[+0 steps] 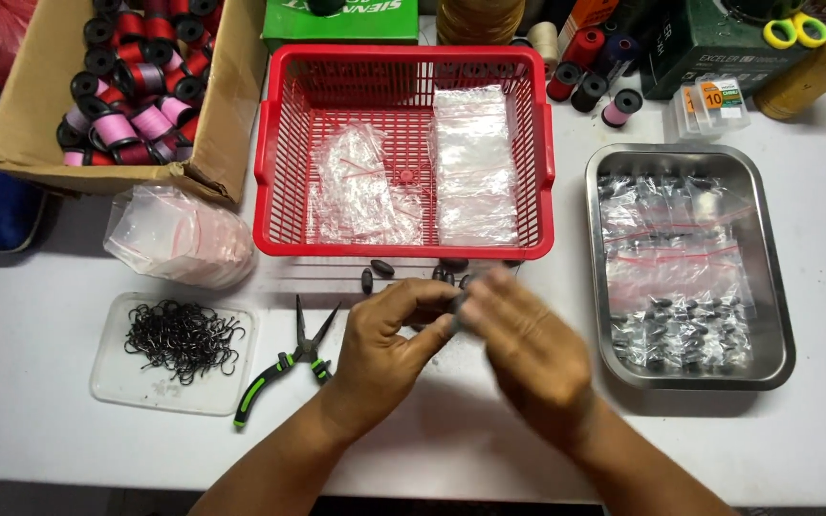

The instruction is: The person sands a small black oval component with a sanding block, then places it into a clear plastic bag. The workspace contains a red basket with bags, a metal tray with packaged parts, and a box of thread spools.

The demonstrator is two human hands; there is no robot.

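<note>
A small dark sinker [455, 304] sits pinched between the fingertips of the left hand [389, 339] and the right hand [528, 344], low over the white table [50, 420] just in front of the red basket [403, 143]. The left grip is closed on it; the right hand is blurred, so whether its grip is clamped on the piece I cannot tell. More loose dark sinkers [375, 272] lie on the table between the hands and the basket's front wall.

Inside the basket lie clear zip bags with red seal lines — a loose heap on its left, a neat stack [475, 167] on its right. Right of the hands stands a steel tray [604, 287] of filled clear bags holding dark pieces. Left of the hands lie green-handled pliers [284, 368], then a clear lid [112, 382] heaped with black hooks [184, 336], with a bundle of empty bags [179, 234] above it. At the far left a cardboard box [231, 115] holds red and pink thread spools. A green box [336, 24] stands behind the basket — beside a small clear case with an orange label [709, 100].
</note>
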